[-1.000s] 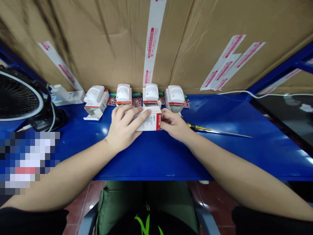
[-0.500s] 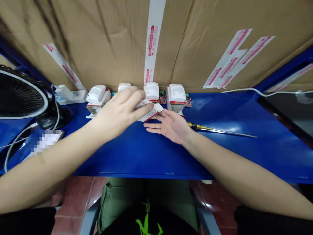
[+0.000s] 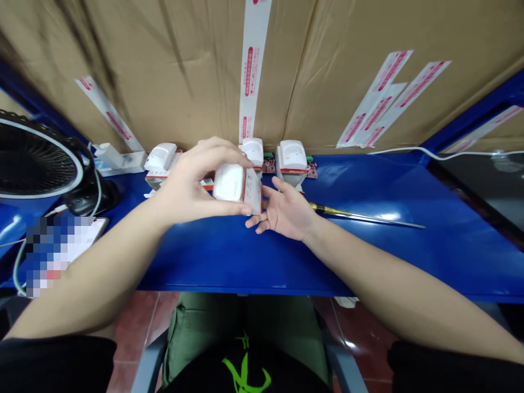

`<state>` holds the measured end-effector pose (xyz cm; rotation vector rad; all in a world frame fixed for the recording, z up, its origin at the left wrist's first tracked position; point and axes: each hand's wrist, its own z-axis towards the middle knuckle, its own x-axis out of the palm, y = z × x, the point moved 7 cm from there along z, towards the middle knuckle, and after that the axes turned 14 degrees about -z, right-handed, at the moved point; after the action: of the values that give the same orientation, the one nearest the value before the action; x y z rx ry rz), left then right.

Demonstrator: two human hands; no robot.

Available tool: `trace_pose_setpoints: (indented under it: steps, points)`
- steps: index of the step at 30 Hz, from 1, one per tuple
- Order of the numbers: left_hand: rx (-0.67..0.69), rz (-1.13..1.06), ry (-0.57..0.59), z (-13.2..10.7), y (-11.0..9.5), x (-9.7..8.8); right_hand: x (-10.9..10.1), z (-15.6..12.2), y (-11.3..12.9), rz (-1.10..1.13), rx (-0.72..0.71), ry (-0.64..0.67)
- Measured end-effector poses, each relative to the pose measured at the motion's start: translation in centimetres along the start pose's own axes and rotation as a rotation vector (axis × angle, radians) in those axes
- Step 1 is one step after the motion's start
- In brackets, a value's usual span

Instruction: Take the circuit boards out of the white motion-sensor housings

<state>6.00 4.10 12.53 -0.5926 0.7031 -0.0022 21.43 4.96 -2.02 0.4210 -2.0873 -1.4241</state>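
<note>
A small white box [image 3: 252,191] with red edges is gripped between the thumb and fingers of my left hand [image 3: 196,177], above the blue table. Its near white face [image 3: 229,183] is blurred, so its details cannot be read. My right hand [image 3: 289,210] is open, palm turned up, fingers spread at the box's right side; some fingertips pass behind or below it, and contact is unclear. Behind the hands, white domed devices [image 3: 292,155] rest on similar small boxes [image 3: 291,179]. Part of that row is hidden by my left hand.
A screwdriver [image 3: 333,211] with a long shaft lies right of my right hand. Red circuit boards [image 3: 311,168] sit by the cardboard wall [image 3: 196,71]. At left stand a black fan [image 3: 36,155] and a white power strip [image 3: 133,162]. A white cable [image 3: 401,149] runs along the back right.
My left hand has turned the box, so its white face now points toward me, and brought it slightly nearer. My right hand stays beside it, its fingers a little more curled.
</note>
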Motion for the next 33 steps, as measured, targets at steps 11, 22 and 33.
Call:
trace_pose_setpoints:
  steps: [11,22,33]
  points:
    - [-0.086,-0.198,-0.257,-3.2,4.8,-0.6,-1.4,0.6,-0.3,0.05,-0.005,-0.071]
    - [-0.133,-0.26,-0.275,-4.5,6.9,-0.9,-1.8,0.9,-0.8,0.0,0.006,-0.089]
    - [-0.147,-0.315,-0.329,-4.9,8.1,0.5,-2.8,1.0,-0.3,-0.066,-0.028,-0.133]
